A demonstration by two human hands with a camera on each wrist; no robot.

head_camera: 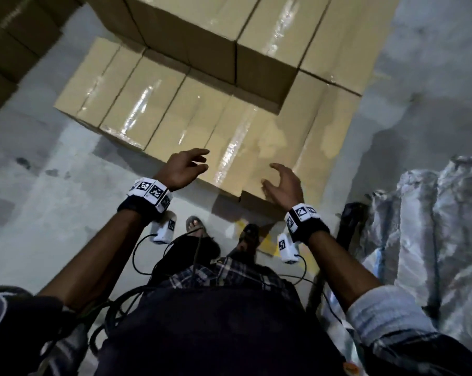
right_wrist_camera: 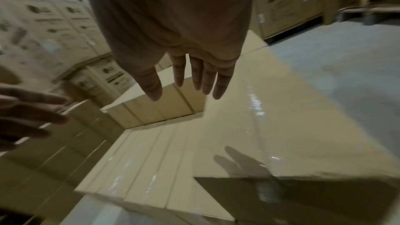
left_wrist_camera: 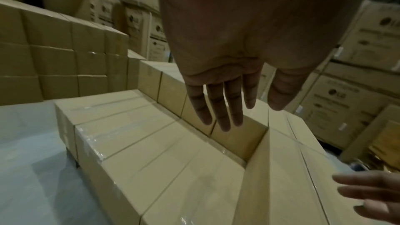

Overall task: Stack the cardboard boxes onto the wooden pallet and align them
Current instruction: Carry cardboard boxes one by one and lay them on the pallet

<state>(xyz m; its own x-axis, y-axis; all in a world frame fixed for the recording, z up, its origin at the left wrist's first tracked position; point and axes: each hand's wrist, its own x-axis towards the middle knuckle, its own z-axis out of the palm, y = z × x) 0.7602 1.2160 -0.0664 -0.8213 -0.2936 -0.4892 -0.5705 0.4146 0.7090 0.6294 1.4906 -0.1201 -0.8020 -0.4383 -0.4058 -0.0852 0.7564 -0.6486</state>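
Plain taped cardboard boxes stand in stepped layers in front of me. The lowest row (head_camera: 159, 115) runs left to right, a taller block (head_camera: 229, 36) rises behind it, and another row (head_camera: 329, 137) lies to the right. My left hand (head_camera: 187, 165) hovers above the near edge of the low row (left_wrist_camera: 173, 151), fingers spread and holding nothing. My right hand (head_camera: 282, 181) hangs above the nearest box (head_camera: 256, 164), fingers relaxed and empty, its shadow on the box top (right_wrist_camera: 259, 126). The pallet is hidden under the boxes.
Grey concrete floor (head_camera: 53, 185) lies to the left and near me. A crumpled plastic-wrapped heap (head_camera: 432, 226) sits at my right. Printed cartons (left_wrist_camera: 346, 91) are stacked at the back, more plain boxes (left_wrist_camera: 54, 49) at the left. Cables hang from my wrists.
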